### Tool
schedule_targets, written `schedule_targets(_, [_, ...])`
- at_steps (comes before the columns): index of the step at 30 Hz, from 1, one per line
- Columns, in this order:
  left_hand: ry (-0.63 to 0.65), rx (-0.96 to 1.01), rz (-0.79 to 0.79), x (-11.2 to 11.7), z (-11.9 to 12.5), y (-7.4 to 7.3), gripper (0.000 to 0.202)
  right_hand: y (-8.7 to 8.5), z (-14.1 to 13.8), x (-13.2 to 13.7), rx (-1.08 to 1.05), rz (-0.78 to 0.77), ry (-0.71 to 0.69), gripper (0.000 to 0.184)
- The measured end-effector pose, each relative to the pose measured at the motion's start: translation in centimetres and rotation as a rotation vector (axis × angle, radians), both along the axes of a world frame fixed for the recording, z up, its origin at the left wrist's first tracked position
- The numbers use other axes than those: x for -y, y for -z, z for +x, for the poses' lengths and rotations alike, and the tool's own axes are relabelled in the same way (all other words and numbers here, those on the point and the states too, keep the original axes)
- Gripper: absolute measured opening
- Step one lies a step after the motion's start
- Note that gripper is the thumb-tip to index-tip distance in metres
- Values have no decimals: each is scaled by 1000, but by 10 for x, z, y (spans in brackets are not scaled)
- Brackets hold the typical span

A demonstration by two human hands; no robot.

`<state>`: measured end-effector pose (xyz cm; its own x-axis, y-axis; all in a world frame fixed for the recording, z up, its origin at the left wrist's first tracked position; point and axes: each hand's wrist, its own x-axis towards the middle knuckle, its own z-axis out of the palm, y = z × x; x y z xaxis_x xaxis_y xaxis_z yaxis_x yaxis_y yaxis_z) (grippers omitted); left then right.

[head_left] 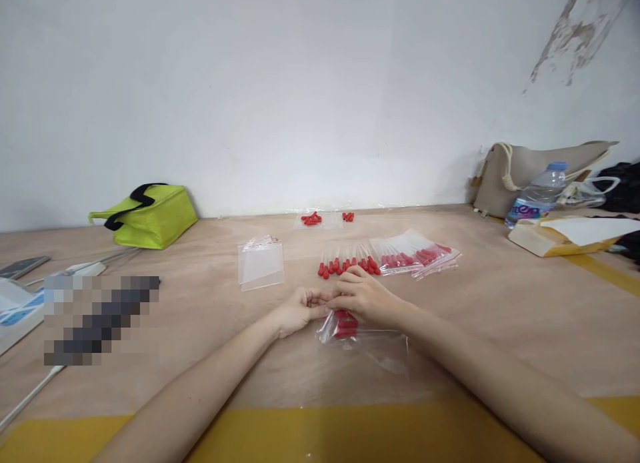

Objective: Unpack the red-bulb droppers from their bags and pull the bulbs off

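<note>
My left hand (296, 312) and my right hand (369, 295) meet at mid-table, fingers pinched on the end of a clear plastic bag (385, 349). Several red rubber bulbs (346, 326) show in the bag, partly hidden by my fingers. Just beyond my right hand lies a row of clear droppers with red bulbs (345, 268). To its right, filled bags of red-bulbed pieces (417, 253) overlap in a fanned pile. Left of the row is a stack of flat clear zip bags (261, 266).
Small red pieces (311, 218) lie on clear plastic by the wall. A lime-green bag (160, 216) stands at back left, near a pixelated dark object (107, 316). At right are a water bottle (540, 193), a beige bag (500, 176) and an envelope (543, 239).
</note>
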<state>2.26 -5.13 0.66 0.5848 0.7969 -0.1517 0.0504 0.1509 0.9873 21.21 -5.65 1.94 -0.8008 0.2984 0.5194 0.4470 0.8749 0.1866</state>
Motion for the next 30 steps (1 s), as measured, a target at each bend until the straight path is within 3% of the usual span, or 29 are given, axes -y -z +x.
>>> schedule_targets(6, [-65,25,-28,1,2,2,45,7,-1,0,-38,102,-9,22])
schedule_targets(12, [-152,-9,48,5,6,4,48,10,-1,-1,-80,88,-57,19])
schedule_targets(17, [-186,-52,114,5,9,1,38,-1,5,2,-214,-95,-44,19])
schedule_targets(21, [-286,-87,328,1,6,4,19,-12,16,9,-273,-361,-80,16])
schedule_targets(25, [-201,-215,393,-5,-1,11,9,-14,27,18,-252,-512,-46,13])
schedule_targets(30, [-186,-355,595,-5,-6,10,23,4,38,25,-267,-530,136,43])
